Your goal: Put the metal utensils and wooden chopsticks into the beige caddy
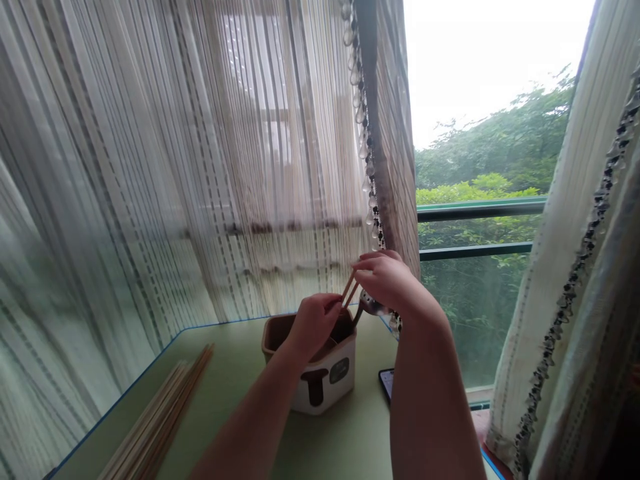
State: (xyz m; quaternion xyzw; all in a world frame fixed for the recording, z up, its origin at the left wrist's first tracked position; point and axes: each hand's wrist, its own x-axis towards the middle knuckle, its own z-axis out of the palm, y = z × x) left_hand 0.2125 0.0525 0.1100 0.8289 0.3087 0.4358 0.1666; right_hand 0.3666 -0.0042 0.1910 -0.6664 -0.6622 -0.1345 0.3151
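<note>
A white utensil holder (327,393) with a brown inside stands on the table. Over its right side, a pair of chopsticks (351,287) slants upward between my hands. My right hand (384,275) is closed on their upper ends, fingers bent down from above. Lower down, my left hand (316,321) pinches around them above the opening; its fingertips partly hide the sticks. A metal slotted spoon (370,305) leans out of the holder at the right, partly behind my right wrist. Most of the holder's inside is hidden by my left hand.
A bundle of long wooden chopsticks (163,417) lies on the green tabletop (235,387) at the left. A phone (385,381) is partly covered by my right forearm. Striped curtains (225,167) hang behind the table, beside a window with a railing (480,211).
</note>
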